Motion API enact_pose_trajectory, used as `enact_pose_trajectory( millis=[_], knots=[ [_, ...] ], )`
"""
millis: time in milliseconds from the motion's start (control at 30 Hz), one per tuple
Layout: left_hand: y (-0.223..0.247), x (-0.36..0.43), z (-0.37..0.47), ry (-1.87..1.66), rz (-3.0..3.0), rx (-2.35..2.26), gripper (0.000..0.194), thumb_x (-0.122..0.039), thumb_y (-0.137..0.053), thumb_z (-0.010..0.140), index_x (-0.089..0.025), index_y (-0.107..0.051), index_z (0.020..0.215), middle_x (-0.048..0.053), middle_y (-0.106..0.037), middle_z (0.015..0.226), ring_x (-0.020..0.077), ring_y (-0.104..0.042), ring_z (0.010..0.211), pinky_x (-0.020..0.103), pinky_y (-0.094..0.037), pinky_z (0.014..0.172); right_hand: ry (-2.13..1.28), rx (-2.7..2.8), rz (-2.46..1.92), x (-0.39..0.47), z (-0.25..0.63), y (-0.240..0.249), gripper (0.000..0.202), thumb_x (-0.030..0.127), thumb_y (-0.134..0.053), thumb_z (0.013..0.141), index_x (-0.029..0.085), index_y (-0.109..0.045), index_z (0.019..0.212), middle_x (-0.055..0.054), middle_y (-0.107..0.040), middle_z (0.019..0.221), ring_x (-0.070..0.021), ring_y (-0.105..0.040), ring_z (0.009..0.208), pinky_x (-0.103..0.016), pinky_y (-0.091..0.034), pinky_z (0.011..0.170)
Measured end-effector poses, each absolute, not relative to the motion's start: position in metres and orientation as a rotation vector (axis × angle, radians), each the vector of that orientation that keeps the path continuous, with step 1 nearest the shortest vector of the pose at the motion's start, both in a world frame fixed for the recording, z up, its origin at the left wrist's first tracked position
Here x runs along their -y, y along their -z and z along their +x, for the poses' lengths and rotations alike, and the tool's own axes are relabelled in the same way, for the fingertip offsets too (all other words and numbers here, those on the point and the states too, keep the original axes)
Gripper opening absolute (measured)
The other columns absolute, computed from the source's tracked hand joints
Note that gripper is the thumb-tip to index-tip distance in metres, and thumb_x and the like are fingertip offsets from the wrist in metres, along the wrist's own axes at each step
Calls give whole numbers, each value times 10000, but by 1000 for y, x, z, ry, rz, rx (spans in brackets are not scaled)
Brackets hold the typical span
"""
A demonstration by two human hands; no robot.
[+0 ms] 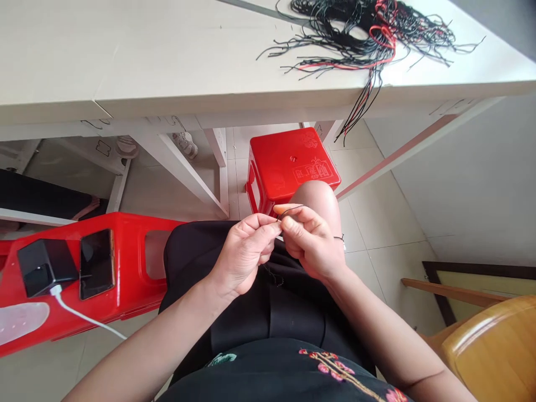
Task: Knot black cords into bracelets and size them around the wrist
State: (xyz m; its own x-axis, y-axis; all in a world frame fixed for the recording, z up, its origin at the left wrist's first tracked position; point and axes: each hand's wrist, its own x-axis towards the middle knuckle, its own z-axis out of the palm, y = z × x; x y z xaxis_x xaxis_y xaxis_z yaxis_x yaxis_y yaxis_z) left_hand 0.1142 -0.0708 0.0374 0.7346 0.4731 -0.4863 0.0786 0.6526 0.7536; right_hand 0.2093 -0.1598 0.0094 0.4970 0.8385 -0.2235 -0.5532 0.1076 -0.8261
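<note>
Above my lap, my left hand (253, 245) and my right hand (307, 234) meet with their fingertips nearly touching. Each is closed in a pinch on a thin black cord (288, 210). One strand of it curves over the fingers of my right hand. Part of a dark cord also hangs below the hands against the black skirt (251, 296), where it is hard to make out. The exact spot where the cord is gripped is hidden by my thumbs and fingers.
On the white table (167, 56) lies a bundle of black and red cords (355, 39), some hanging over the edge. A red stool (293, 167) stands beneath. At left, another red stool (138, 240) holds a phone (97, 263) and a cabled black device (47, 267). A wooden chair (494, 340) is at right.
</note>
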Motion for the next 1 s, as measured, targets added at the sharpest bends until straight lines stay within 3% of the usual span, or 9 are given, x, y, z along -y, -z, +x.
enact_pose_trajectory(
  millis=[300,400,500,600,767,1000],
  knots=[
    [-30,65,111,-197,877,-736,222,-313,-723,677,-151,-572,690,-81,-350,486,23,-265,433,135,-192,391,-1200,406,-969,163,213,-2,244,331,-686,799,203,-636,1000,92,-390,505,-12,-231,387,-152,-155,352],
    [-25,63,110,-207,1093,-676,225,-352,-702,715,-156,-595,731,-69,-396,502,33,-279,438,161,-228,409,-1347,382,-831,163,213,4,291,372,-673,802,204,-638,1037,111,-268,473,-26,-178,404,-153,-142,365],
    [-23,64,112,-231,1376,-608,184,-332,-663,756,-154,-615,739,-25,-527,594,69,-423,528,196,-359,515,-1361,349,-767,170,218,8,259,412,-674,786,182,-653,902,114,-184,472,-34,-137,421,-161,-123,375],
    [-15,70,121,-215,1562,-565,179,-305,-616,791,-154,-594,697,-8,-558,647,101,-486,617,220,-397,598,-1301,312,-894,194,241,13,254,415,-670,783,176,-645,864,112,-174,477,-40,-128,426,-174,-114,384],
    [16,85,143,-191,1545,-636,207,-335,-566,808,-162,-544,696,-36,-478,598,92,-412,553,219,-350,540,-1021,93,-1322,265,322,35,316,417,-747,677,172,-598,810,120,-152,503,-38,-91,447,-200,-76,401],
    [27,98,150,-185,1671,-718,202,-312,-561,780,-168,-527,643,-20,-493,591,111,-432,565,232,-340,533,-929,-26,-1556,330,399,92,366,372,-797,599,153,-585,801,120,-204,500,-30,-134,435,-235,-64,413]
  ],
)
